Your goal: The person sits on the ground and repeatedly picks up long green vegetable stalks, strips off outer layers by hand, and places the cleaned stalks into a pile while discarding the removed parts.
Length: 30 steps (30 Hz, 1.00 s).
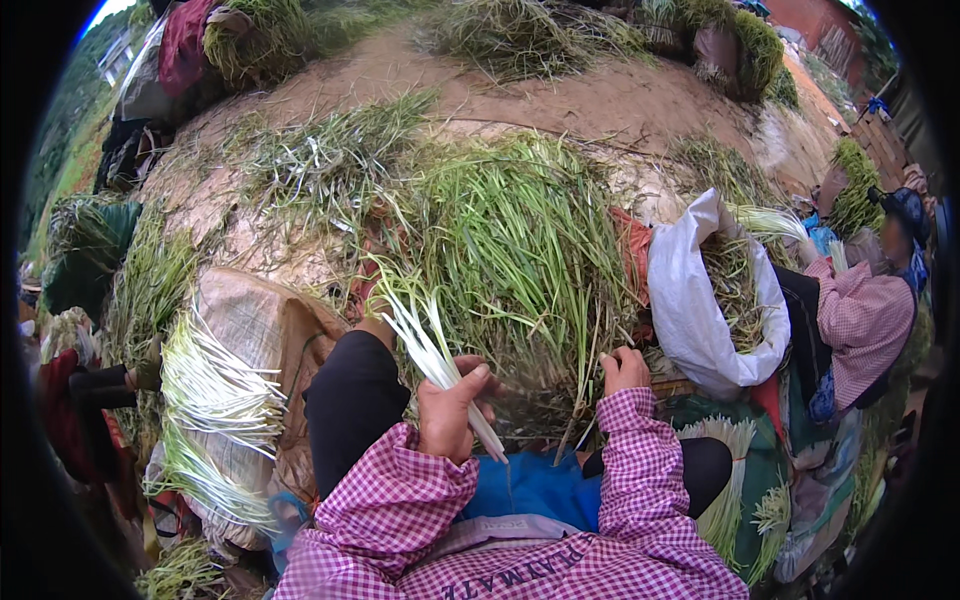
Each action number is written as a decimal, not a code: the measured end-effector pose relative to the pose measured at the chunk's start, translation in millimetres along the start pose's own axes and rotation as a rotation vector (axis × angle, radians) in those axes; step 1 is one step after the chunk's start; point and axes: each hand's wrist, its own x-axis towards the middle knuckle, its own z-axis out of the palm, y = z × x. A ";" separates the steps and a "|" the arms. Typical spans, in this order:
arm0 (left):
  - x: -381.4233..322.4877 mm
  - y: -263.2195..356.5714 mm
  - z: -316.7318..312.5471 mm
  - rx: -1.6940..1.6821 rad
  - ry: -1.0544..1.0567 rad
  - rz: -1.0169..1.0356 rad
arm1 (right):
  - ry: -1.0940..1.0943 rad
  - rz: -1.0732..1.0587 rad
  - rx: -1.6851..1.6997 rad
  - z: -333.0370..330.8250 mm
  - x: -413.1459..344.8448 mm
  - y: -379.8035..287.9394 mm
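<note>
A small bunch of long white-stemmed stalks with pale yellow-green tips [420, 341] is gripped in my left hand [454, 409], root ends pointing down toward my lap. My right hand [625, 370] is at the near right edge of a large heap of green, grass-like leaves [510, 232]. Its fingers are curled beside some long dry stems; whether they pinch one cannot be made out. Blue cloth [532, 487] covers my lap between my bent knees. Trimmed white stalks [217, 382] lie in layers on a stuffed sack [236, 300] to my left.
An open white woven sack [686, 300] with leaf scraps inside stands right of the heap. Bundled stalks [724, 465] lie near my right knee. A person in a checked shirt [862, 322] sits at the right. Loose trimmings [322, 165] litter the ground beyond.
</note>
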 end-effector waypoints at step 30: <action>-1.0 -11.5 20.5 -0.068 0.014 0.060 | -0.113 0.188 0.951 -29.8 -46.6 23.5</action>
